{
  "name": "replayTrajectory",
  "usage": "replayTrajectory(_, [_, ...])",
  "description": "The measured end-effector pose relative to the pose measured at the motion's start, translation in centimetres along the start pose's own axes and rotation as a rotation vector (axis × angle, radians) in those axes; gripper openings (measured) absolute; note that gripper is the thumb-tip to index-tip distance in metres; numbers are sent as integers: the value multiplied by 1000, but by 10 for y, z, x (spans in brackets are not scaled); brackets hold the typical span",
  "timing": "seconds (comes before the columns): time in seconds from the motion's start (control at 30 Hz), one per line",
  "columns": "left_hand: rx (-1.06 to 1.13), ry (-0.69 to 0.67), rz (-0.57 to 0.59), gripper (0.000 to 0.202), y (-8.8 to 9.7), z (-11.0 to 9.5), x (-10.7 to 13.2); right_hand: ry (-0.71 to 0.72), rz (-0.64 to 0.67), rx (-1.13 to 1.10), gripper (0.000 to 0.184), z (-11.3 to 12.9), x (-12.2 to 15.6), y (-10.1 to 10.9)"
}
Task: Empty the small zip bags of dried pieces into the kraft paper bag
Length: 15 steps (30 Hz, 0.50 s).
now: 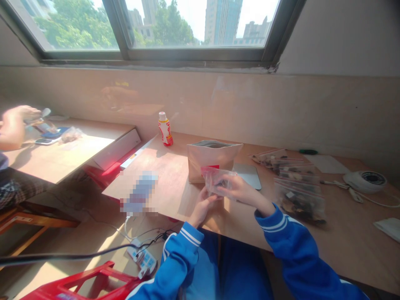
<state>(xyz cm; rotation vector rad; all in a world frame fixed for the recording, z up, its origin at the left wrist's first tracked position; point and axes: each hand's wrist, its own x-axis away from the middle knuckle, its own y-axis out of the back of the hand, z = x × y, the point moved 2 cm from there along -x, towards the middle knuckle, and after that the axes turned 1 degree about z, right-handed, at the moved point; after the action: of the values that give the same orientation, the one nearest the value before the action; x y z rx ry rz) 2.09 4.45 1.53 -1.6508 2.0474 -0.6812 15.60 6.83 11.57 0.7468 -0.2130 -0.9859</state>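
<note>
A small clear zip bag (212, 177) with a red top edge is held between my two hands, just in front of an open brown paper pouch (200, 160). My right hand (236, 189) grips the bag from the right, fingers bent over its side. Below it, my left hand (203, 206) pinches the bag's lower part. What is inside the bag is too blurred to name. Behind my right hand, a silver flat plate, possibly a scale (250, 176), lies partly hidden by the pouch and hand.
To the right lie several filled zip bags (301, 202), a white dome camera (364, 182) with its cable, and a green-handled tool (308, 151). A red-and-white bottle (165, 130) stands at the back left. A power strip (143, 256) and a red stool (93, 279) are below left. Another person's arm (12, 127) is at the left table.
</note>
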Motion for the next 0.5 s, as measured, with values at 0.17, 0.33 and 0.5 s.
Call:
replayTrajectory(0.17, [45, 8, -58, 33, 0, -2, -2, -13, -131, 23, 16, 4, 1, 9])
replayTrajectory(0.33, [53, -5, -73, 33, -5, -7, -2, -6, -149, 36, 18, 14, 1, 28])
replayTrajectory(0.5, [80, 4, -72, 33, -9, -10, -1, -34, 33, 15, 28, 32, -1, 55])
